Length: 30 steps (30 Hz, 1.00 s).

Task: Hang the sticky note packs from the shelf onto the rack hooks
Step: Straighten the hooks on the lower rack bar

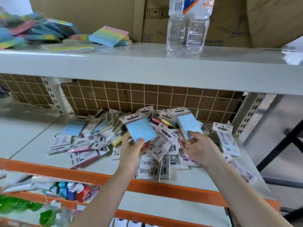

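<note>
A loose heap of sticky note packs (165,145) lies on the middle shelf (32,145), many face down with barcodes up. My left hand (133,149) grips a light blue pack (139,130) by its lower edge, card header pointing away. My right hand (196,147) holds a second light blue pack (188,126) the same way, just right of the first. Both packs are lifted above the heap. A wire grid panel (147,97) backs the shelf; no hooks show on it.
The upper shelf (147,63) carries rainbow-coloured note pads (109,36), an empty clear plastic bottle (188,27) and cardboard boxes (229,18). An orange beam (65,172) fronts the middle shelf. Green and red goods (68,192) sit below at the left.
</note>
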Motion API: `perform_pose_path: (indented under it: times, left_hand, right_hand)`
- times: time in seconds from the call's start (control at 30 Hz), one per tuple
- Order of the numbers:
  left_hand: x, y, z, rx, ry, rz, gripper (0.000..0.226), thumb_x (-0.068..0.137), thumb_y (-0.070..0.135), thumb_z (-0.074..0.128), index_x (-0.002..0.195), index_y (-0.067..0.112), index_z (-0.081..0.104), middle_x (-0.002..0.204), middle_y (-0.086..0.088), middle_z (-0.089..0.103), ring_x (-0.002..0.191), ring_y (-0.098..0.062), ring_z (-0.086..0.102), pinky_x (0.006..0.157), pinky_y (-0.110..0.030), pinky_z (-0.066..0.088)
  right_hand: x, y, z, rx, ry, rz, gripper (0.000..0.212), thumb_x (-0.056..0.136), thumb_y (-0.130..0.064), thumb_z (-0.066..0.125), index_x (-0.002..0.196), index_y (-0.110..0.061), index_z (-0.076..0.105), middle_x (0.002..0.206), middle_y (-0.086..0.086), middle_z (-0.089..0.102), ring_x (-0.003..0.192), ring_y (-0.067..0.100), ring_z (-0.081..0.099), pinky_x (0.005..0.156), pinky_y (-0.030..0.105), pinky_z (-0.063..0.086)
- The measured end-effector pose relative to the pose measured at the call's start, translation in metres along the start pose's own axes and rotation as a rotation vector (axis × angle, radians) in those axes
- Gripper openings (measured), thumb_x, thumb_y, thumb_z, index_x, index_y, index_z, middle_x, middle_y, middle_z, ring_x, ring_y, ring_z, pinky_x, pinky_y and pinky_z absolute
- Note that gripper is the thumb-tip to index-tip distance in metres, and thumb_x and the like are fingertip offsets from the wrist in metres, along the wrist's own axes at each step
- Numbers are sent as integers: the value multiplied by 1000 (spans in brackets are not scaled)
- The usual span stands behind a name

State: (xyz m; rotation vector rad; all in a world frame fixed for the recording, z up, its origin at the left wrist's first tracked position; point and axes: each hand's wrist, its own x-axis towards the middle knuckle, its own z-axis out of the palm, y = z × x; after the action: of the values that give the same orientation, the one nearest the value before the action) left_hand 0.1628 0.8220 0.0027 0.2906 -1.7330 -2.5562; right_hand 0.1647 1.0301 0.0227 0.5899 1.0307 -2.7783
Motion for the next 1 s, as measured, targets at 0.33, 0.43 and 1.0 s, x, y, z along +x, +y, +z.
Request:
perform_pose_path:
  times: [0.33, 0.43, 1.0]
  left_hand:
    - [-9, -22, 30, 153, -271, -163, 45, 80, -10, 65, 111, 19, 53, 103, -8, 70, 94, -28, 69, 82, -43, 57]
    - [-16, -28, 45, 249, -312, -172, 38, 80, -6, 67, 107, 17, 56, 93, -2, 72, 88, -20, 69, 79, -37, 56]
    - [-123, -60, 163, 136, -386, -165, 9, 94, 22, 56, 99, 25, 63, 87, 5, 73, 76, -12, 69, 55, -26, 53]
  right_hand:
    - [-20, 25, -16, -58, 23, -12, 16, 89, -18, 63, 102, -8, 59, 97, 14, 66, 95, 30, 61, 91, 47, 52]
    - [-29, 16, -24, -116, -10, -7, 25, 93, -23, 58, 112, -6, 56, 109, 15, 62, 99, 28, 62, 84, 39, 56]
    - [-135, -50, -131, -9, 101, -210, 35, 90, -22, 63, 120, -7, 53, 104, 12, 67, 87, 23, 69, 69, 32, 57]
